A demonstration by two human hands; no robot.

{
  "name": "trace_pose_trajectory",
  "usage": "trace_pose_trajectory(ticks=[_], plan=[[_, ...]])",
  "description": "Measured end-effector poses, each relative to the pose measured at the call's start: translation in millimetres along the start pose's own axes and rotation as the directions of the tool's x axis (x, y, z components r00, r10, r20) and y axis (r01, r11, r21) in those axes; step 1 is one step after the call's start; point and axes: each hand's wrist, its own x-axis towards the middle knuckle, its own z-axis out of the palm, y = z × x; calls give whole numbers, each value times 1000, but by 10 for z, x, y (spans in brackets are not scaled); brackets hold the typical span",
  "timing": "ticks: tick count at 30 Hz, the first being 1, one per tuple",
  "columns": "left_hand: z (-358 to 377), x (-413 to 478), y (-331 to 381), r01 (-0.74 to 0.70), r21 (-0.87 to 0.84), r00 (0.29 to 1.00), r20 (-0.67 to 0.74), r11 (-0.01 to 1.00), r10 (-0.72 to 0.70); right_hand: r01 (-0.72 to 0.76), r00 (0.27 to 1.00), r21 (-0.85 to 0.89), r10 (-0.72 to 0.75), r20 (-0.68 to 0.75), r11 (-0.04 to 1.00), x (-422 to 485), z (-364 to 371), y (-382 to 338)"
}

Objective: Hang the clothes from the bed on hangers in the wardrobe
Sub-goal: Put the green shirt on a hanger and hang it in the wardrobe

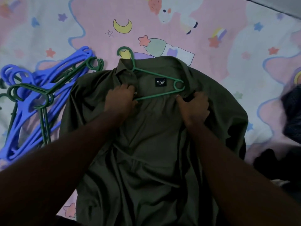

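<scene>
hanger pile (53,86) crowds left, dark clothes (291,115) right — bedsheet (91,18) open beyond

Shirt (154,136) on bed (244,46), hanger (156,74) inside collar, spare hangers (35,98) left of shirt

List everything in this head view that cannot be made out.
1. Head view: the green hanger has its left end hidden under the shirt front.
2. On the label, the print below "NO FUSS" is too small.
3. The dark clothes are blurred and cut off by the right edge.
4. The hanger pile overlaps and is cut by the left edge; count unclear.
5. The right hand has its fingertips buried in fabric.
</scene>
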Motion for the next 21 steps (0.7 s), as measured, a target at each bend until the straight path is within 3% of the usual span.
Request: trace_pose_trajectory(ticks=[2, 6, 8, 10, 12, 13, 16, 18, 21], plan=[[22, -24, -16, 0, -42, 1000, 5, 999, 0, 58, 998, -7, -58, -15, 998, 101, -31, 4], [31, -93, -67, -48, -104, 999, -3, 993, 48, 129, 974, 131, -101, -205, 983, 200, -369, 13], [42, -115, -97, -80, -117, 997, 10, 990, 82, 238, 942, 147, -191, -275, 960, 188, -562, 3], [79, -160, -90, -89, -111, 995, 22, 990, 92, 444, 858, 127, -380, -346, 887, 59, -711, -56], [119, -200, -68, -36, -115, 999, 34, 993, 40, 618, 716, 7, -560, -416, 786, -150, -710, -93], [131, -213, -59, -2, -111, 999, 49, 994, 8, 652, 691, -18, -605, -396, 758, -264, -638, -98], [160, -259, -33, -14, -96, 998, 54, 995, 19, 574, 818, 124, -574, -39, 810, -481, -225, -3], [168, -354, 42, -93, -109, 996, -15, 990, 92, 481, 848, 171, -506, 160, 860, -561, -12, 102], [312, -647, 264, -249, -75, 967, -78, 966, 243, 389, 884, 295, -444, 149, 873, -670, 16, 175]])
